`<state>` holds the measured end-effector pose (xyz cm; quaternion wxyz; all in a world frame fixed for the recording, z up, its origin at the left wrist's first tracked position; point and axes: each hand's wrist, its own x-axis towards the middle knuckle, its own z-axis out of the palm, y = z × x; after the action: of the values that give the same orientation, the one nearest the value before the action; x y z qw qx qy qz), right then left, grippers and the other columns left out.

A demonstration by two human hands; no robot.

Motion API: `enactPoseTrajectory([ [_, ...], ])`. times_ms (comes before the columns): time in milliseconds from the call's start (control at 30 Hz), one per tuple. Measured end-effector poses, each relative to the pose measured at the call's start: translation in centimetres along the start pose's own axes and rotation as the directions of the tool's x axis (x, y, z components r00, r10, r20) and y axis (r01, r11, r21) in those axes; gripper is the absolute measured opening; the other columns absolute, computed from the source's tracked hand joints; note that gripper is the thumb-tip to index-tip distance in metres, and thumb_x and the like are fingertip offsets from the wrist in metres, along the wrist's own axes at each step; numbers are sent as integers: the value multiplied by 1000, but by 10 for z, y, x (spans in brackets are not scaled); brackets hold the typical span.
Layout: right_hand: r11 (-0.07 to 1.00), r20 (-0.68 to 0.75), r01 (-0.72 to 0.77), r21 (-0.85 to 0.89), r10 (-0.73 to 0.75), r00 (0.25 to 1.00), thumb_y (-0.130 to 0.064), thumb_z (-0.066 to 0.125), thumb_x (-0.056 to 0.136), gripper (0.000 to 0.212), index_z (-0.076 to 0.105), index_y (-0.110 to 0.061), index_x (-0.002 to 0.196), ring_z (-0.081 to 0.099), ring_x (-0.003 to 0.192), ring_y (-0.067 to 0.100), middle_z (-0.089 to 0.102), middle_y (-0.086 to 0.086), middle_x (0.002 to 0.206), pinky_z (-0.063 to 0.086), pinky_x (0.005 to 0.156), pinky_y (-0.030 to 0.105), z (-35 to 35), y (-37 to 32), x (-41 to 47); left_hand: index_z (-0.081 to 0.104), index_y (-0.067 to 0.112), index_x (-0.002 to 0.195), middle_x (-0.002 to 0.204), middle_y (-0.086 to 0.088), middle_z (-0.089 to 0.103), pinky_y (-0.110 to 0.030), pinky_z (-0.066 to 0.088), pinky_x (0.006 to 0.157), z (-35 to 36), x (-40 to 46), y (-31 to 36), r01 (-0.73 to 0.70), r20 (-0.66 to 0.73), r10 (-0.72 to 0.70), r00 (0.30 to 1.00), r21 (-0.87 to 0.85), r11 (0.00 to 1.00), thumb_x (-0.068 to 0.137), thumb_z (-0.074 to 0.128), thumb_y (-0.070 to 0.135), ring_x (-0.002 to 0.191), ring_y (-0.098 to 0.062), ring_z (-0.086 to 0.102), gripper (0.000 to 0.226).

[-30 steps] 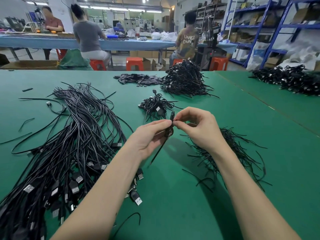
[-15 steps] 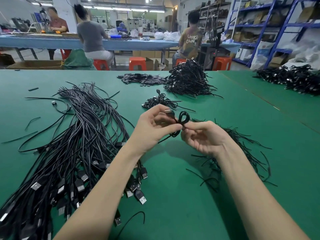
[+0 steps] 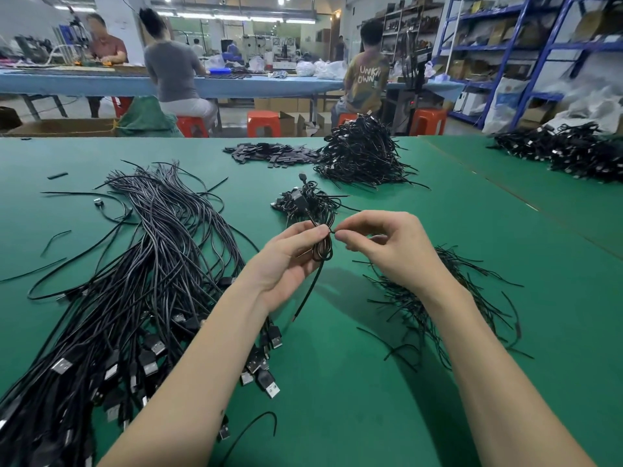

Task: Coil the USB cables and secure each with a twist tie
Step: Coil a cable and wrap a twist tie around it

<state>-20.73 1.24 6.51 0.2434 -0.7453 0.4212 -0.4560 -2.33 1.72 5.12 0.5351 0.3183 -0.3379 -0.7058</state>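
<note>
One coiled cable [image 3: 322, 251], pinched in left hand [image 3: 286, 261] to hold loops. Right hand [image 3: 387, 246] pinching twist tie [image 3: 333, 232], presumably for twisting shut.

Loose cable bundle [image 3: 111, 315] cut off at left edge, twist tie at pinched fingertips [image 3: 340, 235] — too small to tell

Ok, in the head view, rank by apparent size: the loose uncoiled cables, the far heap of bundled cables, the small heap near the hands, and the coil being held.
Largest to smallest as seen:
1. loose uncoiled cables, though nearness to the camera inflates them
2. far heap of bundled cables
3. small heap
4. held coil
</note>
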Motion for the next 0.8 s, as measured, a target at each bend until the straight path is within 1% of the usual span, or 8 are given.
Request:
enactPoseTrajectory([
  [133, 859, 99, -276, 431, 259, 961, -8, 68, 96, 11, 71, -2, 87, 67, 62, 15, 69, 8, 74, 61, 68, 29, 13, -1, 3, 61, 17, 91, 73, 2, 70, -15, 50, 53, -1, 0, 0, -39, 16, 39, 999, 21, 999, 70, 74, 11, 58, -6, 63, 26],
  [233, 260, 425, -607, 751, 513, 746, -3, 71, 87, 5, 68, -1, 85, 65, 58, 12, 66, 8, 74, 59, 57, 22, 20, -8, 6, 61, 16, 92, 80, -4, 73, -16, 53, 60, -4, -1, 2, -70, 35, 69, 997, 29, 997, 72, 73, 9, 68, -11, 69, 24],
  [300, -45, 549, -614, 788, 504, 667, -2, 74, 77, 13, 68, 0, 89, 66, 57, 13, 66, 9, 75, 58, 53, 21, 23, -8, 5, 62, 15, 91, 82, -6, 74, -16, 53, 61, -4, -1, 4, -73, 42, 72, 997, 25, 997, 73, 72, 7, 71, -13, 71, 22],
  [367, 99, 477, -593, 799, 495, 726, -4, 74, 81, 20, 70, -6, 100, 67, 58, 13, 70, 8, 78, 57, 53, 20, 25, -5, 5, 62, 16, 89, 77, -2, 73, -15, 51, 56, -4, -1, 5, -65, 22, 65, 998, 20, 998, 72, 72, 8, 65, -9, 69, 21],
  [433, 555, 263, -478, 680, 425, 866, -8, 70, 92, 17, 69, -14, 108, 68, 63, 14, 76, 5, 87, 57, 59, 22, 25, 0, 4, 61, 17, 89, 72, 1, 70, -15, 49, 52, -5, -1, 5, -51, -16, 51, 999, 20, 998, 70, 73, 10, 58, -7, 64, 23],
  [533, 979, -23, -107, 174, 113, 993, -18, 75, 92, 9, 73, -24, 98, 69, 71, 12, 75, -11, 95, 55, 63, 22, 19, 8, -1, 63, 16, 87, 71, 0, 70, -16, 49, 51, -8, 0, 5, -33, -42, 32, 999, -17, 999, 69, 74, 8, 56, -7, 63, 23],
  [600, 992, -96, 81, -97, -90, 991, -27, 79, 88, 6, 75, -29, 92, 67, 73, 10, 72, -18, 93, 51, 59, 19, 15, 12, -3, 63, 15, 88, 71, -1, 70, -17, 50, 50, -7, 0, 5, -18, -40, 17, 999, -36, 999, 69, 75, 8, 56, -8, 63, 24],
  [800, 923, -143, 201, -329, -259, 955, -32, 74, 92, 7, 77, -26, 89, 63, 69, 7, 71, -17, 85, 51, 59, 27, 19, 11, -3, 62, 16, 92, 74, -2, 71, -19, 51, 51, -8, 0, 3, 8, -50, -11, 999, -61, 998, 68, 77, 7, 58, -9, 63, 30],
])
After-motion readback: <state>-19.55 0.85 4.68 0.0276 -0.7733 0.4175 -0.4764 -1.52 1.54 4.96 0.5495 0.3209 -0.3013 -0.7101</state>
